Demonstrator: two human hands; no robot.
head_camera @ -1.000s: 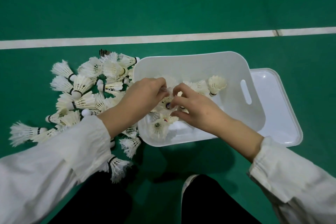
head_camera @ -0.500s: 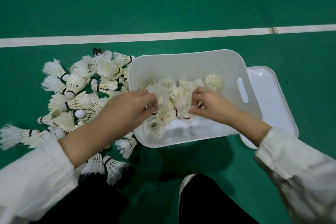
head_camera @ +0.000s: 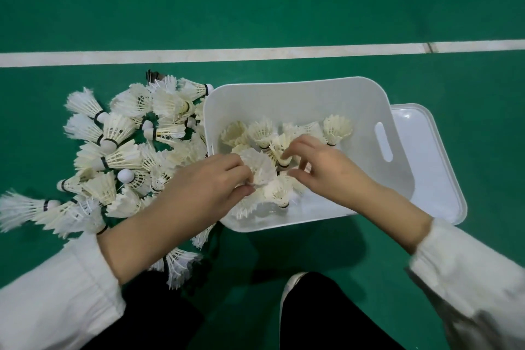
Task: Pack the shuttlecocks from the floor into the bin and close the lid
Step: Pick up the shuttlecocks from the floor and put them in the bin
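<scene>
Shuttlecocks [head_camera: 113, 156] not yet packed lie heaped on the floor [head_camera: 255, 8] just left of the left grip [head_camera: 210, 187], on their sides, corks pointing all ways; that hand is nearer. It is clamped on a white shuttlecock [head_camera: 257, 165] inside the bin [head_camera: 298, 99]. The right grip [head_camera: 329, 173] curls about another; whether it pinches, I cannot tell. The lid [head_camera: 426, 150] lies to its right.
</scene>
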